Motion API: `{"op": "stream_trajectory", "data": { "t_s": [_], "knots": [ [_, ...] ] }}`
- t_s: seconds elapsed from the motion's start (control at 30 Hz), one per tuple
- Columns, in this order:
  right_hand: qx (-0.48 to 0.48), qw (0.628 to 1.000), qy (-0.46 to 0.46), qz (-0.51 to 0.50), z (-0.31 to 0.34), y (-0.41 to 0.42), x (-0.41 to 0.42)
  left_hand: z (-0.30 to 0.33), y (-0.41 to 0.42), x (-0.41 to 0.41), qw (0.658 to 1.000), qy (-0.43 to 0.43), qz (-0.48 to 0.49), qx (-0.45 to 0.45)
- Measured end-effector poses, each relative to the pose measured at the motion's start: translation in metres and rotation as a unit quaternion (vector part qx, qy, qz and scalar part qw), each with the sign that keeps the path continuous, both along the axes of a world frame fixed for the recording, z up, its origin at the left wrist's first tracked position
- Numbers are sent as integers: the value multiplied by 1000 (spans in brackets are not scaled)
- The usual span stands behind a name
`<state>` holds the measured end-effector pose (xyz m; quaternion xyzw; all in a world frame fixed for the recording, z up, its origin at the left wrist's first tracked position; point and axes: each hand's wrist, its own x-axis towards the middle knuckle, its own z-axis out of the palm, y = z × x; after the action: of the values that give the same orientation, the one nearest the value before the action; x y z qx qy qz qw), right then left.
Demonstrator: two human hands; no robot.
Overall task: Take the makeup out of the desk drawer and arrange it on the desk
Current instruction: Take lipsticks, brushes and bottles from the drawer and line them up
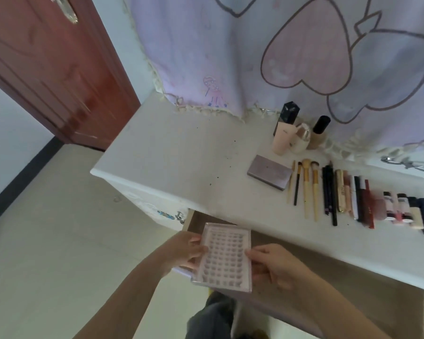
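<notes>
Above the open drawer (291,243), at the desk's (181,155) front edge, we hold a clear lash tray (224,256): our left hand (186,250) pinches its left side, our right hand (272,265) grips its right. Brushes (306,184) and tubes (377,206) line the desk's right part.
</notes>
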<state>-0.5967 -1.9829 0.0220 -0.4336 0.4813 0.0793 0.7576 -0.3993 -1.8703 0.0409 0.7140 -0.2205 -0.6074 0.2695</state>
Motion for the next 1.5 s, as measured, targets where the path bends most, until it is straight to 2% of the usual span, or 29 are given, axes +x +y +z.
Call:
{"op": "stream_trajectory", "data": {
  "t_s": [0.1,0.23,0.33,0.4,0.53,0.67,0.83,0.93,1.07,1.2,1.27,1.37,1.43,1.5],
  "knots": [
    [-108,994,-9,19,32,-21,11,30,-15,19,996,22,55,-65],
    [-213,975,-35,-57,51,-68,60,42,-89,57,986,-71,82,-130],
    [-328,942,34,-70,36,-109,105,28,-157,89,979,-102,97,-149],
    [-382,918,71,-77,27,-135,132,18,-200,105,971,-156,95,-156],
    [-381,909,132,-103,11,-178,169,2,-265,114,937,-310,3,-164],
    [-395,894,166,-132,-6,-195,179,-20,-295,115,931,-332,-79,-127],
    [-419,886,167,-113,-17,-198,181,-33,-297,118,904,-380,-156,-115],
    [-412,890,173,-86,-3,-191,178,-32,-291,121,918,-352,-144,-113],
    [-429,891,113,-95,25,-156,152,-29,-248,118,930,-326,-85,-148],
    [-395,909,84,-102,27,-100,98,-19,-167,76,920,-324,-79,-206],
    [-332,932,73,-121,21,-72,65,-16,-128,47,935,-277,-80,-206],
    [-229,958,71,-156,9,-28,11,-22,-78,-2,971,-168,-107,-130],
    [-150,969,78,-177,0,4,-27,-29,-46,-35,994,-67,-63,-58],
    [-51,973,87,-208,-7,37,-64,-38,-15,-65,999,20,-1,29]
  ]
}}
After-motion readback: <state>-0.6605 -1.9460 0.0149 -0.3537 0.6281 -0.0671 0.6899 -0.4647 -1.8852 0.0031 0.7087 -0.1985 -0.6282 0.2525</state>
